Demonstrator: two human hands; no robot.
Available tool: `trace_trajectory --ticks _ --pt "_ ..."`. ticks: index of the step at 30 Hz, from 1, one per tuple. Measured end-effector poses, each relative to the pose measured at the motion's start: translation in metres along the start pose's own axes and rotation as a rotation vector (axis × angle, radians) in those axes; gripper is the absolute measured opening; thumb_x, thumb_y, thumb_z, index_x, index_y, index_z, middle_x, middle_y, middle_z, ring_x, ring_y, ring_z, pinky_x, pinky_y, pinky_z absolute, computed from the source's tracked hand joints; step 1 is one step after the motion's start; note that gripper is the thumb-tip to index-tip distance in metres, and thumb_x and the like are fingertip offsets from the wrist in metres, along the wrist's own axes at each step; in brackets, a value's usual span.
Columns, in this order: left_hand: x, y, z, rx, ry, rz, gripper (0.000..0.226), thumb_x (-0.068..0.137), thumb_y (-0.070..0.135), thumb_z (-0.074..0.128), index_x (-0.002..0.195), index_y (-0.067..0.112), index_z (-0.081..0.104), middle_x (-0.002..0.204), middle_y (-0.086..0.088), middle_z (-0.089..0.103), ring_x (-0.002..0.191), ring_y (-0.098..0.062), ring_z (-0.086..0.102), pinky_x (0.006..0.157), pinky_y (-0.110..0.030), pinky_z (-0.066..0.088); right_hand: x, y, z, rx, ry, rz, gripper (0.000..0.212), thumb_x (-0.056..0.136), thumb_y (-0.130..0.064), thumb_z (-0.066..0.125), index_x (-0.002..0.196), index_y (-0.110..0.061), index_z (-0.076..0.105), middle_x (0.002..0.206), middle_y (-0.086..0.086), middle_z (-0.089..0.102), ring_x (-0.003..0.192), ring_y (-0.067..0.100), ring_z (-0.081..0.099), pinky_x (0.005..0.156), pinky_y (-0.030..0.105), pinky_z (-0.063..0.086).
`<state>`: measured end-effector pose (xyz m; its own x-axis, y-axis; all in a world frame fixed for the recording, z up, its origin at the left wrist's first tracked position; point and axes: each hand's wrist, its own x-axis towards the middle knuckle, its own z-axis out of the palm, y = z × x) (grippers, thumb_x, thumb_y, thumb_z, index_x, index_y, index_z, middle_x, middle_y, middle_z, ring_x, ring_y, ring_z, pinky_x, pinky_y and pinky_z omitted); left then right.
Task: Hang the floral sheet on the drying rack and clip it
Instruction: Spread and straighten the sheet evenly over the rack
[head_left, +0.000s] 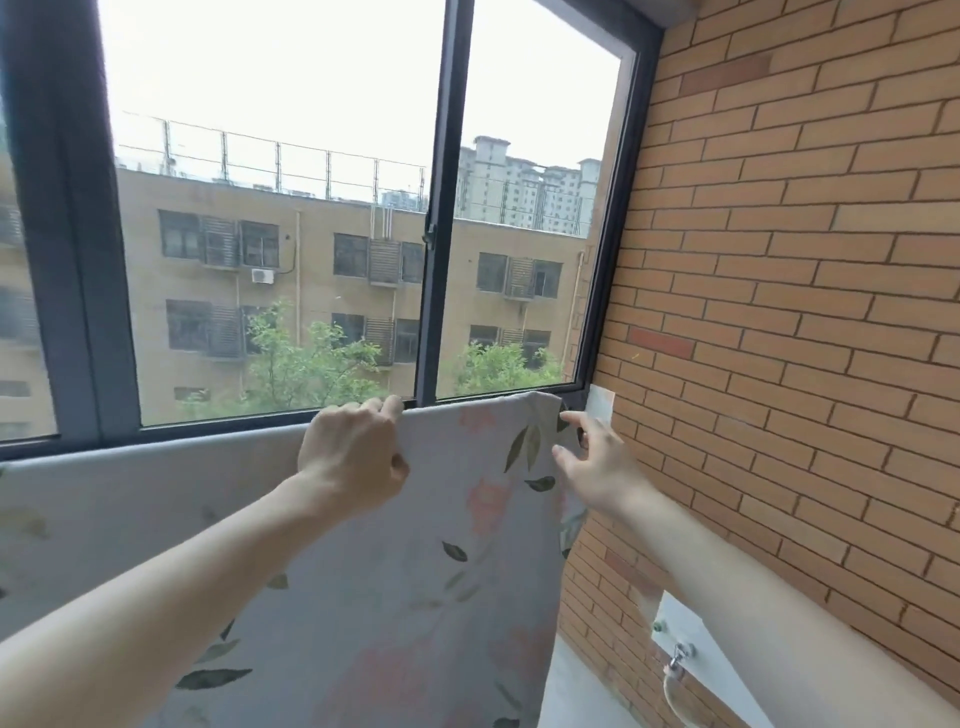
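1. Hanging across the lower part of the head view, the floral sheet (415, 571) drapes downward in front of the window (270, 208), its top edge running roughly level just below the dark window frame (434, 218).
2. Whatever the sheet hangs over is hidden by the fabric, so the rack cannot be made out.
3. The sheet is pale grey-lilac with pink blooms and green leaves; its right edge falls near the brick wall (805, 291).
4. The left hand (353, 457) grips the top edge of the sheet, fingers curled over the fold and thumb pressed on the near side of the cloth.
5. The right hand (597, 462) is at the sheet's upper right corner, fingers spread and loosely extended; its fingertips (569, 417) touch or nearly touch the corner, and no firm pinch shows.
6. A small dark object sits by the right hand's fingers, too unclear to identify.
7. Beyond the glass stand a tan apartment block (311, 270) and green treetops (306, 358).
8. At lower right a metal fitting (675, 656) is fixed to a white panel on the wall.
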<state>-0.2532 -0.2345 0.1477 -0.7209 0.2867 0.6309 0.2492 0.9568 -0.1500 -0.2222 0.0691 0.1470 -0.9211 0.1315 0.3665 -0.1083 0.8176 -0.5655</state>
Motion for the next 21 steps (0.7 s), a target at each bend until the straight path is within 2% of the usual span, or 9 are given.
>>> trace_trajectory --ticks 4,8,13,16,18,19,21 --pt "-0.003 -0.007 0.009 0.010 0.041 -0.015 0.035 0.075 0.044 0.067 0.098 0.021 0.057 0.085 0.001 0.068 0.079 -0.025 0.069 0.068 -0.033 0.048 0.049 0.007 0.010 -0.200 -0.032 -0.120 0.061 0.103 -0.035 0.054 0.159 -0.025 0.031 0.162 -0.001 0.035 0.148 0.025 0.033 0.122 0.043 0.029" --pt "-0.003 -0.007 0.012 0.033 0.063 -0.018 0.034 0.070 0.046 0.068 0.091 0.022 0.056 0.078 0.003 0.066 0.072 -0.023 0.069 0.065 -0.032 0.047 0.078 0.000 0.026 -0.156 -0.081 -0.180 0.059 0.107 -0.048 0.042 0.159 -0.024 0.033 0.163 -0.004 0.035 0.151 0.022 0.029 0.123 0.043 0.027" --pt "-0.005 -0.002 0.007 0.041 0.062 -0.047 0.030 0.077 0.047 0.062 0.093 0.025 0.049 0.086 0.003 0.066 0.080 -0.022 0.067 0.074 -0.033 0.047 0.090 0.016 0.041 -0.173 -0.030 -0.232 0.064 0.100 -0.069 0.026 0.145 -0.027 0.044 0.145 -0.004 0.048 0.138 0.021 0.040 0.114 0.048 0.036" --pt "-0.006 0.004 0.003 0.071 0.010 -0.091 0.030 0.081 0.047 0.058 0.098 0.024 0.047 0.095 0.003 0.066 0.089 -0.023 0.066 0.081 -0.036 0.045 0.094 0.021 0.043 -0.250 -0.024 -0.273 0.078 0.091 -0.081 0.012 0.134 -0.024 0.044 0.130 -0.002 0.047 0.128 0.024 0.042 0.113 0.049 0.032" --pt "-0.006 0.006 0.000 0.090 -0.025 -0.136 0.030 0.083 0.045 0.058 0.100 0.024 0.045 0.099 0.002 0.065 0.094 -0.024 0.064 0.086 -0.037 0.044 0.094 0.011 0.048 -0.250 0.001 -0.328 0.080 0.090 -0.079 0.007 0.128 -0.023 0.049 0.125 0.000 0.052 0.125 0.026 0.045 0.119 0.050 0.022" --pt "-0.006 0.006 -0.001 0.100 -0.042 -0.157 0.030 0.084 0.044 0.059 0.101 0.024 0.046 0.101 0.001 0.064 0.096 -0.025 0.063 0.088 -0.038 0.044 0.091 0.002 0.052 -0.235 0.013 -0.394 0.074 0.092 -0.074 0.009 0.125 -0.024 0.053 0.124 0.000 0.055 0.126 0.026 0.046 0.122 0.050 0.018" --pt "-0.005 0.009 -0.001 0.123 -0.071 -0.188 0.029 0.087 0.041 0.059 0.105 0.022 0.048 0.104 0.000 0.063 0.100 -0.026 0.062 0.091 -0.039 0.042 0.080 -0.021 0.064 -0.148 0.016 -0.568 0.051 0.100 -0.059 0.026 0.124 -0.027 0.058 0.122 -0.004 0.058 0.127 0.021 0.045 0.125 0.048 0.013"
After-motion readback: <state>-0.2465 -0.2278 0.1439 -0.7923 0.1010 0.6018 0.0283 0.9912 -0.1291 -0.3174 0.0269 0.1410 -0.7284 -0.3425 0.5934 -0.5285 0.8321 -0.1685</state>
